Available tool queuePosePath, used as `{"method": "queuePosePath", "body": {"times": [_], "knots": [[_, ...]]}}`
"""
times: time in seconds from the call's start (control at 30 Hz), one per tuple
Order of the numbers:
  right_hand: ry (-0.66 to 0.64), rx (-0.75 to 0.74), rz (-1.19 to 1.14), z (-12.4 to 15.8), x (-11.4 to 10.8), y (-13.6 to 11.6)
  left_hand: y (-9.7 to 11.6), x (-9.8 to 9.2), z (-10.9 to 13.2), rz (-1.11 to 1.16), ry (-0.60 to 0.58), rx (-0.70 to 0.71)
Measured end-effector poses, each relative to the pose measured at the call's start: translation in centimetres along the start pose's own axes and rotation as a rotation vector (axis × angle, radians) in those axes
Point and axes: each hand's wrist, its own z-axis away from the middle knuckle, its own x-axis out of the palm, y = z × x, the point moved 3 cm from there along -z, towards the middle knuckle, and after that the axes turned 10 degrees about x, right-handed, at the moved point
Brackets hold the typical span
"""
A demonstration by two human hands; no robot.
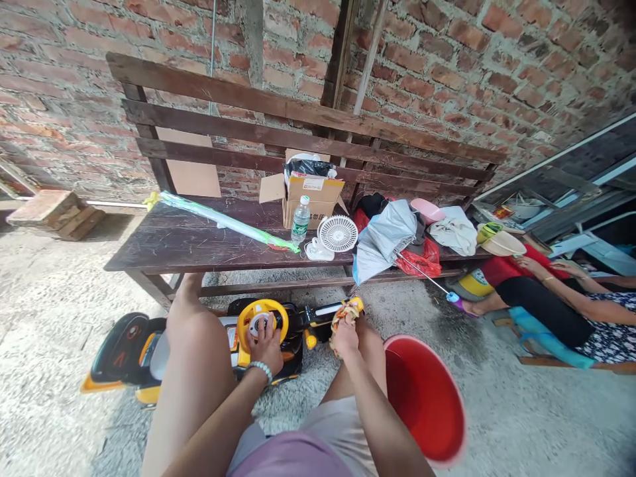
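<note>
A child's ride-on car (149,358) in yellow, black and white lies across the ground before my knees. Its yellow steering wheel (262,303) is under my left hand (265,348), fingers bent over the lower rim toward the hub. A pale beaded bracelet circles that wrist. In my right hand (345,333) is a crumpled, patterned cloth (338,319), closed around the black-and-white bar (322,311) of the car near its yellow end. Part of the bar is hidden by cloth and fingers. A red basin (447,397) stands beside my right leg; its inside is partly shadowed.
A dark wooden bench (149,242) holds a wrapped green-white roll (223,218), a water bottle (300,222), a white fan (338,233), a cardboard box (308,192) and a silver umbrella (387,232). Another person (546,305) sits at right. Wood blocks (50,212) lie left.
</note>
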Motion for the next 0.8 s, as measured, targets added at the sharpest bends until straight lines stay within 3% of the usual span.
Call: {"method": "queuePosePath", "body": {"times": [0.13,0.2,0.3,0.4,0.53,0.63,0.8], "knots": [[-0.010,-0.291,-0.032,3.0,2.4,-0.9,0.2,-0.2,-0.2,-0.008,0.007,-0.036],[-0.015,-0.346,-0.062,3.6,2.7,-0.7,0.1,-0.2,-0.3,-0.002,0.000,-0.034],[0.013,-0.269,-0.078,2.6,1.6,0.2,-0.1,0.1,-0.2,0.003,0.004,0.003],[0.064,-0.063,-0.113,0.4,0.2,1.1,-0.3,0.4,-0.1,0.002,0.019,0.042],[0.113,0.075,-0.102,-1.0,0.2,0.7,-0.3,0.0,0.4,0.009,0.016,0.047],[0.105,0.030,-0.055,0.2,1.4,-0.3,-0.1,-0.6,0.6,0.002,-0.003,0.030],[-0.009,-0.203,-0.062,3.9,3.1,-2.1,0.0,-0.9,0.5,-0.018,-0.028,0.004]]}}
